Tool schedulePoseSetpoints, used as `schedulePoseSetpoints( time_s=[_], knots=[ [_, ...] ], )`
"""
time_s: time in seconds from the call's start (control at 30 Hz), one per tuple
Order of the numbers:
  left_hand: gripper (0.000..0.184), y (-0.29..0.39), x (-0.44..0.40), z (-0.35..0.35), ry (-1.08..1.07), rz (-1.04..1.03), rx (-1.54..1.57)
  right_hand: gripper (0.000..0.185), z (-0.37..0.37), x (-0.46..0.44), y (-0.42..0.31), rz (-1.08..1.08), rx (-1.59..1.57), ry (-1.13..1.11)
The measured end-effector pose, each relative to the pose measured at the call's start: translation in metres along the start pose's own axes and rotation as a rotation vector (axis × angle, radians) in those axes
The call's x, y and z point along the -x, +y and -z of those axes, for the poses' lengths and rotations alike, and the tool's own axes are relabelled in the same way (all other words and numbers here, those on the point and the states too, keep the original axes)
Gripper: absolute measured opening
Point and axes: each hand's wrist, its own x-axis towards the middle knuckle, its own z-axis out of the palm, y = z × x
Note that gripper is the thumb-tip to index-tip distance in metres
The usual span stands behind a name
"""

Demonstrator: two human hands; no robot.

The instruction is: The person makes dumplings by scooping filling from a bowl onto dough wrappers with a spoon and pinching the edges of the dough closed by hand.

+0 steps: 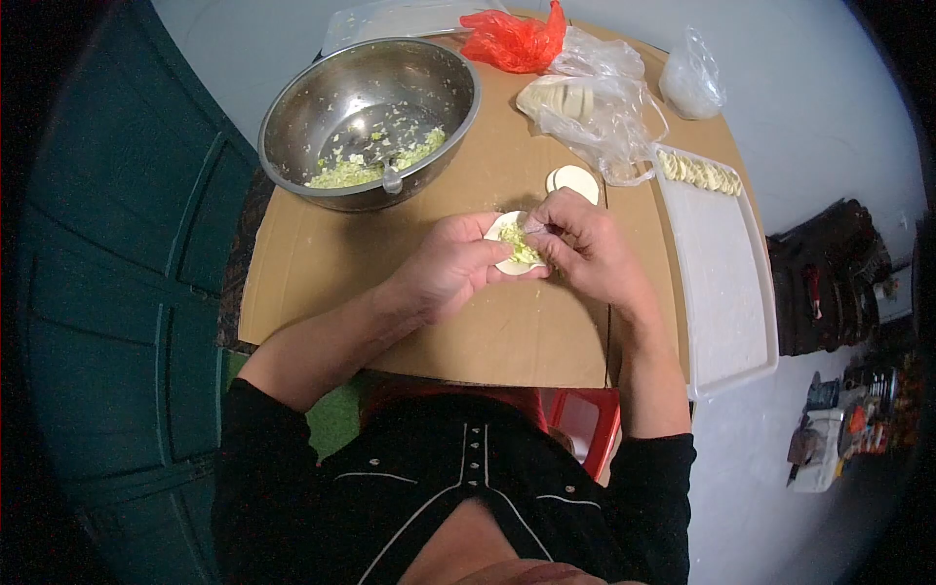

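Note:
A round dough wrapper (502, 261) with chopped green filling (521, 244) on it rests in my left hand (456, 261), the fingers beneath and the thumb on top. My right hand (593, 249) pinches the wrapper's right edge beside the filling. Just behind my right hand, a few round wrappers (577, 182) lie on the cardboard. The steel bowl (369, 125) at the back left holds more of the green filling, with a utensil handle in it.
Clear plastic bags with stacked wrappers (565, 100) and a red bag (517, 39) lie at the back. On the right, a white tray (723, 283) holds a row of dumplings (699, 173) at its far end. Another clear bag (692, 78) sits near the back right edge.

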Motion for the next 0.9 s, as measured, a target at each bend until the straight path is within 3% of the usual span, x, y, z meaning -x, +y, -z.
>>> schedulePoseSetpoints(
  time_s=[0.37, 0.67, 0.77, 0.83, 0.9],
  knots=[
    [0.040, 0.000, 0.000, 0.000, 0.014, 0.003, -0.031, 0.008, 0.000, -0.001, -0.002, 0.079, 0.042, -0.008],
    [0.035, 0.006, 0.000, -0.003, 0.071, -0.011, 0.070, 0.012, 0.001, 0.000, -0.003, -0.084, -0.068, 0.081],
    [0.035, 0.007, -0.001, 0.001, 0.066, -0.005, 0.110, 0.015, 0.003, -0.001, -0.002, -0.016, -0.162, 0.164],
    [0.036, 0.008, -0.001, 0.000, 0.121, -0.003, 0.101, 0.018, 0.006, 0.001, -0.008, -0.103, -0.661, 0.223],
    [0.037, 0.010, -0.001, 0.000, 0.087, -0.025, 0.097, 0.024, 0.019, 0.004, -0.013, -0.074, -0.803, 0.174]
  ],
)
